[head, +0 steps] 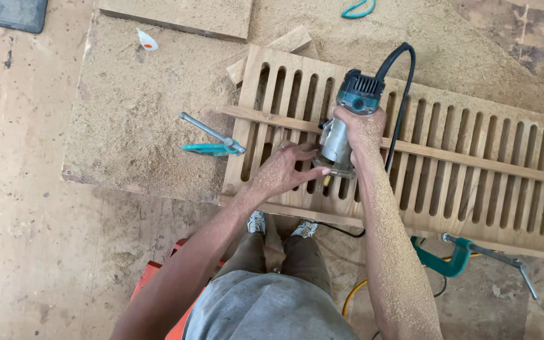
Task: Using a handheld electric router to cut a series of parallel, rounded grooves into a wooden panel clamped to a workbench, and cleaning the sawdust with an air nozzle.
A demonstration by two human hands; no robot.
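Observation:
A long slotted wooden panel (473, 170) lies across a sawdust-covered board. My right hand (361, 129) grips the body of a teal and silver hand router (347, 119) that stands upright on the panel near its left end. The router's black cord (403, 94) loops up and down behind it. My left hand (284, 170) lies flat on the slats with fingers spread, its thumb touching the router's base. A thin wooden guide strip (461, 155) runs along the panel beside the router. Both forearms are dusted with sawdust.
A teal clamp (212, 146) grips the panel's left end; another teal clamp (458, 252) holds the near edge at right. Wood offcuts (284, 45) and a plank (184, 16) lie at the back. A yellow cord (351, 296) trails on the floor.

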